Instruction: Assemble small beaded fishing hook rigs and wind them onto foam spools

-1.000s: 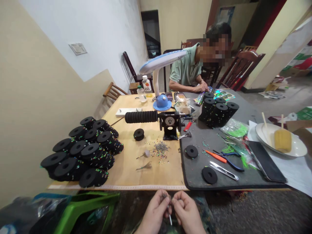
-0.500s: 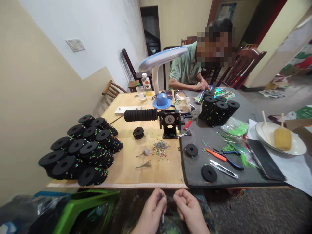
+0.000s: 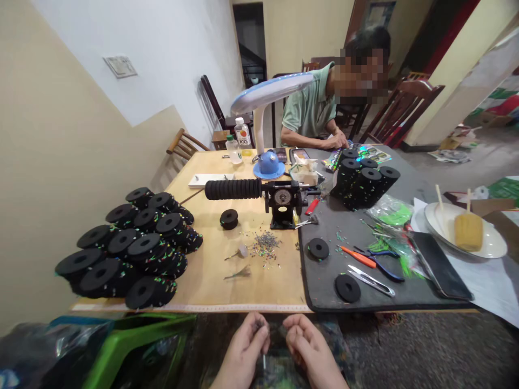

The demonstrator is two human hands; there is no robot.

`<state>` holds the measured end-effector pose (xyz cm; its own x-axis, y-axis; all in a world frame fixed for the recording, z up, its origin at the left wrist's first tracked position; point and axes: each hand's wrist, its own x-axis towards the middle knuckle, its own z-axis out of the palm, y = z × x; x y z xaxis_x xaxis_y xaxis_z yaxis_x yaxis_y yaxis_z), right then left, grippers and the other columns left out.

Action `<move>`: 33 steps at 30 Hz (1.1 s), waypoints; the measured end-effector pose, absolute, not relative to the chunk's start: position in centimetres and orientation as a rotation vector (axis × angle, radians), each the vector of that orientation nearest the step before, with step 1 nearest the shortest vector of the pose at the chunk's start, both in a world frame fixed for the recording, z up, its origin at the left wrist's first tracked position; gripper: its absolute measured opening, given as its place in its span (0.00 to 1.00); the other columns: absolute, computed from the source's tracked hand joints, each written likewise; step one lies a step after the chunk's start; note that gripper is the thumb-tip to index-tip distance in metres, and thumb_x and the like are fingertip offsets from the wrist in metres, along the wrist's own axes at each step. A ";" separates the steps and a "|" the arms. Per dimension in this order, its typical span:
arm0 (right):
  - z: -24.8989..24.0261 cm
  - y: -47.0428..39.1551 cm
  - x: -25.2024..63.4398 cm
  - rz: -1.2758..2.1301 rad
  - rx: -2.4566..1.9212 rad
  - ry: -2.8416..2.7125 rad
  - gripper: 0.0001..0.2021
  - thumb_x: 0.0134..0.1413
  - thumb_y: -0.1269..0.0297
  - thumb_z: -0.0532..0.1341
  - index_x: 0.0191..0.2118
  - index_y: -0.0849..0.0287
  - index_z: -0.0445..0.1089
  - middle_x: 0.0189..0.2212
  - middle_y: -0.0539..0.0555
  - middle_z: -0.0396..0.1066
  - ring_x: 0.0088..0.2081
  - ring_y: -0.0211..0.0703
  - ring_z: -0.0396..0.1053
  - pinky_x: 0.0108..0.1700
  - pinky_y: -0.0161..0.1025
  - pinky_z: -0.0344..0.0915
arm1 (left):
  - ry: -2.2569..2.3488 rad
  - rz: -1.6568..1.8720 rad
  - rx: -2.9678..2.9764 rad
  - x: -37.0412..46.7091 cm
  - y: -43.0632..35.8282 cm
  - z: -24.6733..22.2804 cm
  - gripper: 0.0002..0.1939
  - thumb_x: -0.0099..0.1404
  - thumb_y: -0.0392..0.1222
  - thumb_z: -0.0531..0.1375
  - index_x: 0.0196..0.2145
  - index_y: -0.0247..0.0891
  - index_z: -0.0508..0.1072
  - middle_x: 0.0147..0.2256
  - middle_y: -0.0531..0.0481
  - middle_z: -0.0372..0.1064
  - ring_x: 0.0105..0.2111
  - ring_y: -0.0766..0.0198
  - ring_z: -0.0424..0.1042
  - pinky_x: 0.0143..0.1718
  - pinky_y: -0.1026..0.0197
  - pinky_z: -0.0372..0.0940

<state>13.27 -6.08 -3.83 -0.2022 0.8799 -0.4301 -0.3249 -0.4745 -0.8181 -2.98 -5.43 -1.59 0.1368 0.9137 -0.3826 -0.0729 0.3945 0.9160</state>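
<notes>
My left hand (image 3: 246, 348) is closed at the near edge of the table, with a thin white stick (image 3: 264, 361) showing below its fingers and something small and dark at its fingertips. Close to its right, my right hand (image 3: 308, 346) has its fingers curled together; whatever they hold is too small to make out. The two hands are apart. Beyond them on the wood lie a heap of tiny beads (image 3: 265, 243) and two small feathery tufts (image 3: 239, 272). A black winding device (image 3: 283, 202) with a ribbed foam roll (image 3: 233, 189) stands farther back.
Stacks of black foam spools (image 3: 144, 246) fill the left side. Pliers (image 3: 387, 267), snips (image 3: 371, 281), an orange tool (image 3: 359, 256) and a phone (image 3: 441, 265) lie on the grey mat (image 3: 324, 294). A lamp (image 3: 270, 165) and a seated person (image 3: 310, 111) are at the back.
Both hands have shifted slightly left in the view, and the gap between their fingertips is a little wider. The camera view has moved slightly. The seated person's head has tilted a little.
</notes>
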 end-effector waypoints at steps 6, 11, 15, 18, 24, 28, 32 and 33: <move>-4.1 -6.0 13.4 1.689 -1.298 -0.901 0.19 0.49 0.47 0.64 0.27 0.57 0.62 0.18 0.41 0.54 0.21 0.34 0.48 0.23 0.32 0.46 | 1.227 0.867 0.896 -3.2 -5.4 -1.1 0.25 0.56 0.65 0.61 0.28 0.39 0.64 0.21 0.59 0.57 0.22 0.68 0.57 0.27 0.64 0.55; -4.1 -5.7 13.5 1.597 -1.353 -0.933 0.18 0.47 0.48 0.66 0.26 0.58 0.64 0.21 0.43 0.55 0.24 0.35 0.50 0.27 0.33 0.49 | 1.216 0.880 0.912 -3.1 -5.4 -1.3 0.24 0.57 0.64 0.61 0.28 0.39 0.65 0.21 0.58 0.57 0.22 0.68 0.58 0.26 0.65 0.55; -3.7 -5.6 13.5 1.565 -1.371 -0.947 0.19 0.45 0.47 0.66 0.24 0.58 0.63 0.19 0.43 0.53 0.22 0.35 0.48 0.25 0.33 0.46 | 1.202 0.870 0.962 -3.1 -5.5 -1.8 0.23 0.60 0.63 0.59 0.29 0.39 0.64 0.22 0.58 0.56 0.23 0.68 0.58 0.27 0.64 0.56; -3.4 -5.6 13.6 1.535 -1.401 -0.990 0.20 0.46 0.46 0.64 0.24 0.58 0.62 0.18 0.41 0.50 0.21 0.34 0.46 0.24 0.34 0.44 | 1.203 0.864 0.991 -3.0 -5.5 -2.0 0.22 0.60 0.63 0.58 0.29 0.39 0.63 0.22 0.58 0.56 0.23 0.68 0.58 0.27 0.64 0.57; -2.7 -6.0 13.4 1.426 -1.495 -1.161 0.16 0.48 0.52 0.62 0.22 0.56 0.60 0.15 0.40 0.48 0.20 0.35 0.47 0.23 0.34 0.45 | 1.255 0.836 1.069 -2.9 -5.6 -2.2 0.22 0.62 0.62 0.56 0.29 0.39 0.63 0.22 0.58 0.56 0.23 0.67 0.58 0.28 0.64 0.57; -2.4 -5.9 12.8 1.448 -1.484 -1.267 0.13 0.47 0.57 0.61 0.20 0.56 0.59 0.14 0.41 0.50 0.19 0.35 0.49 0.23 0.34 0.47 | 1.298 0.791 1.134 -3.0 -5.7 -2.3 0.20 0.64 0.60 0.54 0.29 0.40 0.63 0.23 0.57 0.57 0.23 0.67 0.58 0.28 0.64 0.57; -2.5 -5.7 12.3 1.489 -1.471 -1.251 0.13 0.46 0.58 0.61 0.20 0.55 0.58 0.14 0.40 0.49 0.18 0.34 0.47 0.22 0.33 0.45 | 1.306 0.765 1.171 -3.0 -5.7 -2.1 0.19 0.65 0.58 0.54 0.29 0.40 0.62 0.23 0.57 0.57 0.23 0.67 0.59 0.28 0.64 0.57; -2.6 -5.7 12.2 1.500 -1.469 -1.245 0.13 0.46 0.58 0.61 0.20 0.55 0.58 0.14 0.40 0.49 0.18 0.34 0.47 0.22 0.33 0.45 | 1.305 0.762 1.179 -3.0 -5.8 -2.1 0.18 0.65 0.58 0.54 0.29 0.40 0.62 0.23 0.57 0.57 0.23 0.67 0.59 0.28 0.64 0.57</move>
